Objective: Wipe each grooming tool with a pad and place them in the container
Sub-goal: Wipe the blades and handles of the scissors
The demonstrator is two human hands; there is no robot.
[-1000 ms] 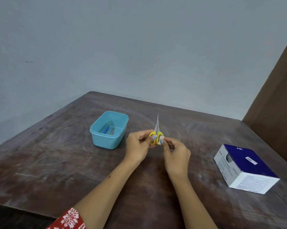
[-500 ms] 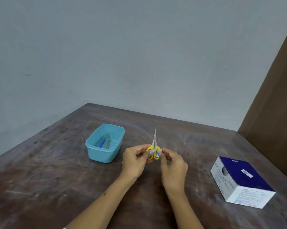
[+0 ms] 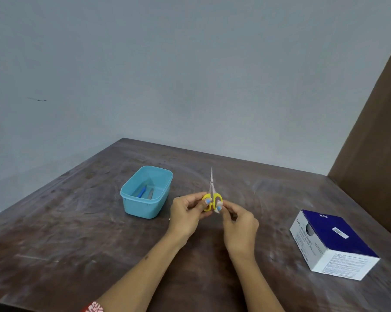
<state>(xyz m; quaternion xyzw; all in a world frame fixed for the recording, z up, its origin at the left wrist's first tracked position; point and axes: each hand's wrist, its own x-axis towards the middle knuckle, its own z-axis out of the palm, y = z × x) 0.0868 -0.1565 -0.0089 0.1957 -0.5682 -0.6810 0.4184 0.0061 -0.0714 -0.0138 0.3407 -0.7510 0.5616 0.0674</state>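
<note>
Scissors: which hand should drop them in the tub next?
Left, probably. The left hand already grips the scissors by a yellow handle and is nearer the tub on its side. The right hand pinches the pad.

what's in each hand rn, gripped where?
Left hand: small yellow-handled scissors, grip on the left finger loop, blades up. Right hand: small white pad, pinched against the right loop.
</note>
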